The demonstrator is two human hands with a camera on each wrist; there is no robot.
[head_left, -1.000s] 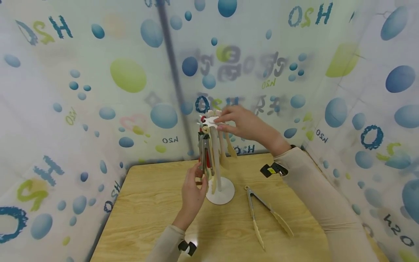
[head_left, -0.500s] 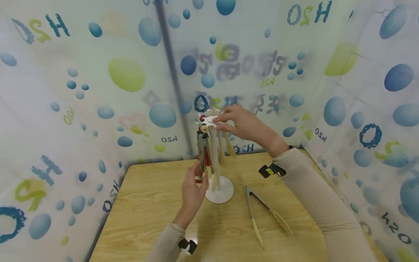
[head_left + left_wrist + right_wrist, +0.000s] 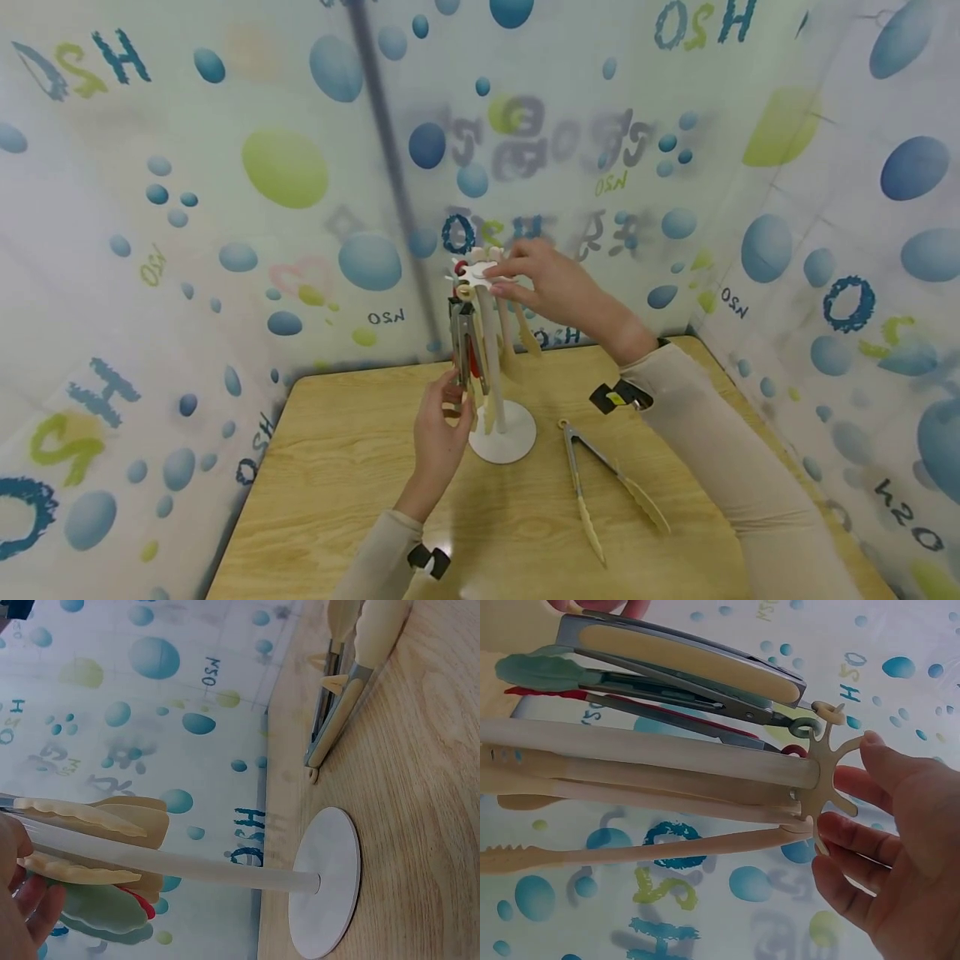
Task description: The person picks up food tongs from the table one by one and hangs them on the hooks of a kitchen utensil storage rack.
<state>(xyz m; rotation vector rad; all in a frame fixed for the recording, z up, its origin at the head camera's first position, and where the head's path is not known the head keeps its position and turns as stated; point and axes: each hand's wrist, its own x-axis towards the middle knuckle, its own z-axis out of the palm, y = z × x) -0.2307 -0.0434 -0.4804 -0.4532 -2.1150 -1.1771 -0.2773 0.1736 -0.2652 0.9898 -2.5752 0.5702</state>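
Note:
A white utensil stand [image 3: 501,450] stands upright, its branched hook top [image 3: 823,776] bearing several hanging utensils. My right hand [image 3: 555,287] holds this top, thumb and fingers at its hooks. My left hand [image 3: 440,429] is lower, holding the cream-tipped tongs [image 3: 690,664] near their tips; their ring hangs on a hook. In the left wrist view its fingers [image 3: 45,907] are curled at the cream tips. Beside them hang green-tipped tongs [image 3: 547,673] and red-tipped tongs [image 3: 690,725]. Another pair of cream-tipped tongs [image 3: 589,527] lies spread on the table.
Beige utensils, including a spatula [image 3: 154,832] and a toothed server [image 3: 525,859], hang on the stand's other side. The wooden table [image 3: 337,467] meets patterned curtains [image 3: 292,233] at its back and sides.
The head view has shifted slightly. Both hands keep their places on the stand and the hanging tongs, with hardly any visible movement.

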